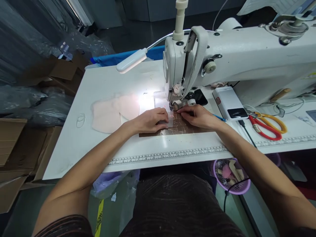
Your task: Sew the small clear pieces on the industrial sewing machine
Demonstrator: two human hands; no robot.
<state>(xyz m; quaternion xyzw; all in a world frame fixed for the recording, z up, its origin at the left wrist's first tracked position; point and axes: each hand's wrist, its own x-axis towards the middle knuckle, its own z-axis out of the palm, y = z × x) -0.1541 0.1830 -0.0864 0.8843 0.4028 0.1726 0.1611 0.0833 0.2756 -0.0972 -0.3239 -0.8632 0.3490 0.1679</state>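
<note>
My left hand [155,120] rests on a pale translucent strip [170,122] left of the needle, its fingers bent and the thumb apart from them. Just right of the presser foot [174,106], my right hand [197,116] has its fingertips drawn together in a pinch; what they hold is too small to make out. Beneath both hands lies a shiny brown plate [182,126] on the table. The white sewing machine [227,54] stands over this work. A pale pink fabric piece [106,115] lies flat to the left, partly washed out by lamp light.
Right of the machine head are a phone [200,97], a white power bank [229,102] with a cable, and scissors [266,126] with red and yellow handles. A lamp [132,60] hangs at the left. A purple basket [243,189] of scraps sits below; cardboard boxes [29,148] stand left.
</note>
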